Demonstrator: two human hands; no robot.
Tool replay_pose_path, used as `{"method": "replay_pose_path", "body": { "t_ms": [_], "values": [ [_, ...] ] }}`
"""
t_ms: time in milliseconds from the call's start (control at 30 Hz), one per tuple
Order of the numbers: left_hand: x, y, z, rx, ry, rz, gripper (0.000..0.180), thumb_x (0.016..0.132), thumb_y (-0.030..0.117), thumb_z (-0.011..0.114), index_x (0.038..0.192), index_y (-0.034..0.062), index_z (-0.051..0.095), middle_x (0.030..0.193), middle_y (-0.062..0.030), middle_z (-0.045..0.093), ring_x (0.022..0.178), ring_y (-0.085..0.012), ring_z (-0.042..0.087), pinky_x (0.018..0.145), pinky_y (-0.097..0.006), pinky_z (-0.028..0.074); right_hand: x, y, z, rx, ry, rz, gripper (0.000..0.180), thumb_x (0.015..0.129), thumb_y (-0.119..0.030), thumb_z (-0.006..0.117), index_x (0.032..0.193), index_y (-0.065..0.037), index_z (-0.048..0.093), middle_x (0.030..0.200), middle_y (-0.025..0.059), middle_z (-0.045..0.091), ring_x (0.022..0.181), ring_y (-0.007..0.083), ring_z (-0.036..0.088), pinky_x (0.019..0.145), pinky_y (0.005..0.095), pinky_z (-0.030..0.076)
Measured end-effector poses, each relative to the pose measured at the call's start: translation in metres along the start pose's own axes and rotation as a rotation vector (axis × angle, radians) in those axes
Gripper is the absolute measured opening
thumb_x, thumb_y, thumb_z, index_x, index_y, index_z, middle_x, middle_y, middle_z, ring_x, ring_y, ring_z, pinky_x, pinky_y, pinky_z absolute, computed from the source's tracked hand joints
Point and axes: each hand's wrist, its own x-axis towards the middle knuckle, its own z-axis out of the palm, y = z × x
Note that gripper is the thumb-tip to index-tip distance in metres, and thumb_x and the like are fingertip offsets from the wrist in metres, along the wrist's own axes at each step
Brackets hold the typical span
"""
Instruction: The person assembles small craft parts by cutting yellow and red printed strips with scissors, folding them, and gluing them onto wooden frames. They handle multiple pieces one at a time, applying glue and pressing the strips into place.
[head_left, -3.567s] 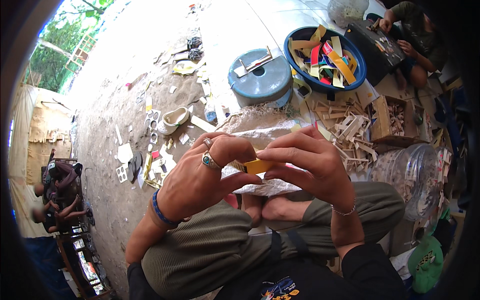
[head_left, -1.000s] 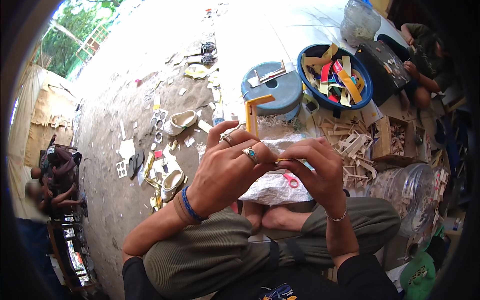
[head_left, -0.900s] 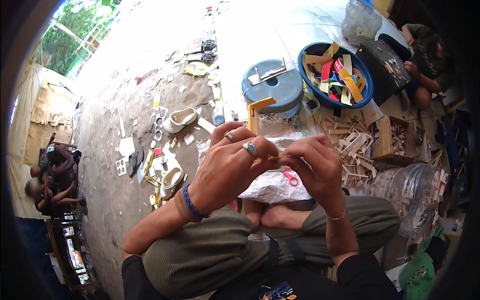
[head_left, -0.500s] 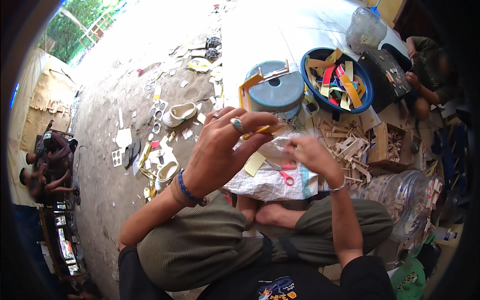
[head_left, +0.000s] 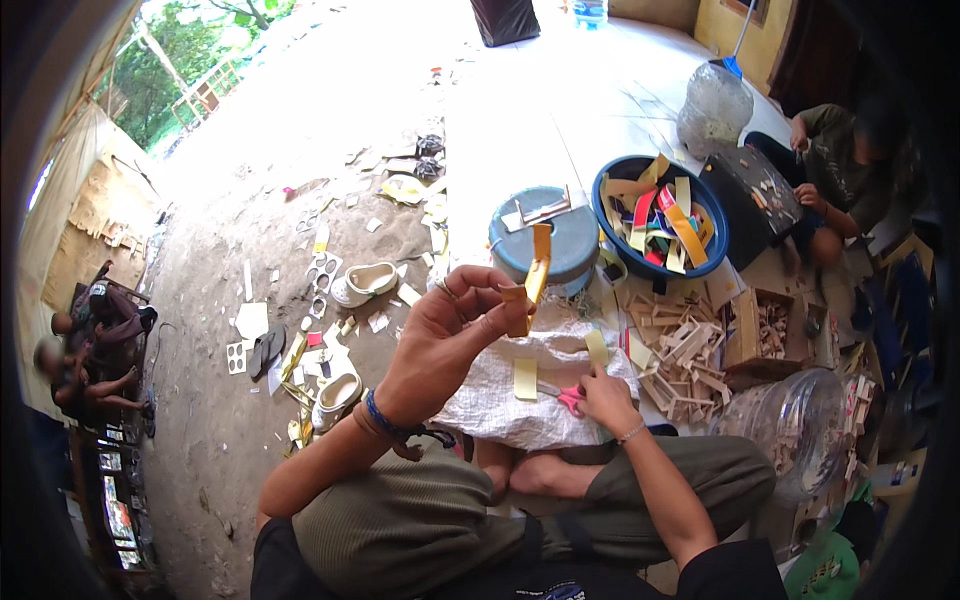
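Observation:
Raised over my lap, my left hand (head_left: 450,345) pinches a bent yellow strip (head_left: 538,275) between thumb and fingers. The strip folds at angles, and its far end stands up in front of the round blue-grey stool. Lower and to the right, my right hand (head_left: 608,402) has its fingertips closed on a small pale yellow piece (head_left: 597,348). Beside those fingers, pink-handled scissors (head_left: 570,398) lie on a white woven sack (head_left: 500,415). Another pale yellow rectangle (head_left: 525,378) rests on the sack by the scissor blades.
Beyond the sack stands the blue-grey stool (head_left: 545,238), next to a blue basin (head_left: 722,235) of coloured strips. Wooden pieces (head_left: 680,350) lie heaped at right, near a wooden box (head_left: 745,330). A co-worker (head_left: 850,185) sits far right. Scraps and clogs (head_left: 365,284) litter the left ground.
My left hand has turned the bent yellow strip and lowered it slightly. My right hand has come down toward the scissors with the pale yellow piece. The view has tilted up.

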Motion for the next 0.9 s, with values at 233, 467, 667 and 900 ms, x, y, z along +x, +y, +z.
{"method": "replay_pose_path", "body": {
  "t_ms": [233,467,667,900],
  "values": [
    [0.000,0.006,-0.001,0.012,0.059,0.032,0.028,0.099,0.008,0.068,0.125,0.0068,0.058,0.107,-0.0108,0.072,0.099,-0.0138,0.068,0.072,-0.027,0.055,-0.046,0.030,-0.122,0.147,-0.179,0.034,0.038,0.079,-0.039,0.075,0.092,-0.004,0.076,0.096,0.0200,0.071,0.090,0.0366,0.069,0.083,0.0442,0.054],
    [-0.002,0.019,0.009,0.107,0.068,0.040,0.042,0.097,0.005,0.069,0.136,0.0056,0.053,0.114,-0.0145,0.073,0.098,-0.0164,0.071,0.072,-0.027,0.058,-0.076,-0.020,-0.235,0.945,0.143,-0.217,0.021,0.092,-0.011,0.071,0.109,0.001,0.069,0.112,0.0091,0.069,0.092,0.0128,0.065,0.078,0.0282,0.053],
    [-0.008,0.030,0.009,0.175,0.091,0.051,0.034,0.098,0.001,0.065,0.129,0.0041,0.053,0.116,-0.0158,0.072,0.106,-0.0213,0.072,0.076,-0.029,0.062,-0.074,-0.058,-0.237,0.787,0.381,-0.600,0.024,0.085,-0.008,0.078,0.104,0.001,0.067,0.117,0.0098,0.065,0.090,0.0118,0.062,0.077,0.0276,0.053],
    [-0.016,0.037,0.015,0.213,0.106,0.118,0.031,0.096,-0.003,0.067,0.126,0.0016,0.064,0.116,-0.0090,0.072,0.108,-0.0156,0.070,0.082,-0.028,0.062,-0.079,-0.077,-0.218,0.584,0.508,-0.488,0.046,0.069,-0.018,0.090,0.098,-0.004,0.057,0.106,0.0076,0.060,0.082,0.0158,0.054,0.069,0.0284,0.047]
  ]
}}
